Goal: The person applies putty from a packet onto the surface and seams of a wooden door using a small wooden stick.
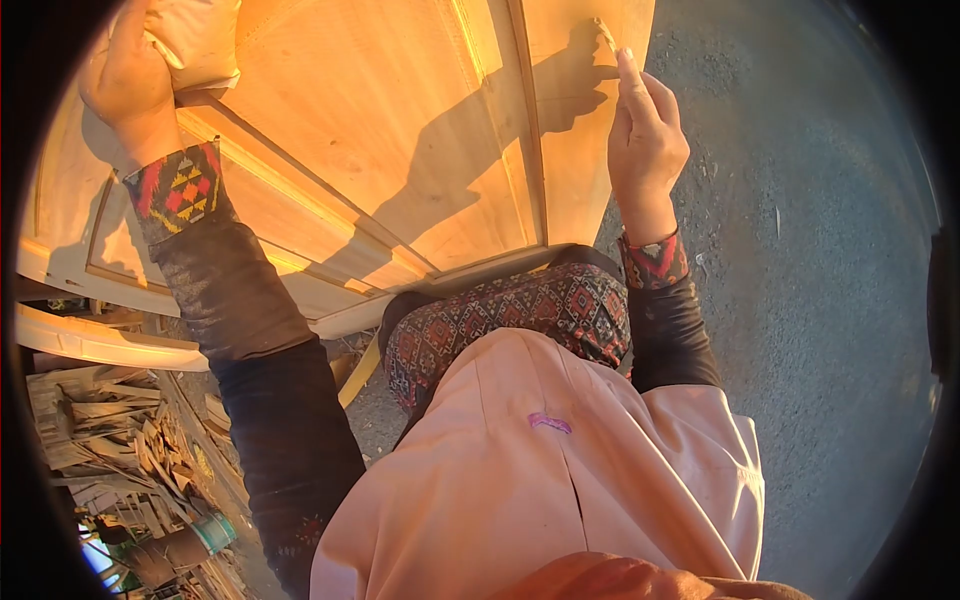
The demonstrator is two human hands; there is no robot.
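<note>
At the upper left, my left hand (pixel 130 85) is closed on a soft, pale yellow packet (pixel 200 45); what fills it is hidden. The packet is over a large panelled wooden door (pixel 370 110) lying in front of me. My right hand (pixel 648 140) is raised by the door's right edge. Its thumb and fingers pinch a small, tan stick-like piece (pixel 604 34), whose exact kind I cannot make out. The piece points up and left over the wood, and the shadow of my right hand and arm falls across the panels.
Dark grey, gritty ground (pixel 800 250) stretches along the right. At the lower left lies a heap of scrap wood (pixel 120 430), with a green-rimmed container (pixel 212 533) near it. A pale curved wooden piece (pixel 110 340) sits below the door's left end.
</note>
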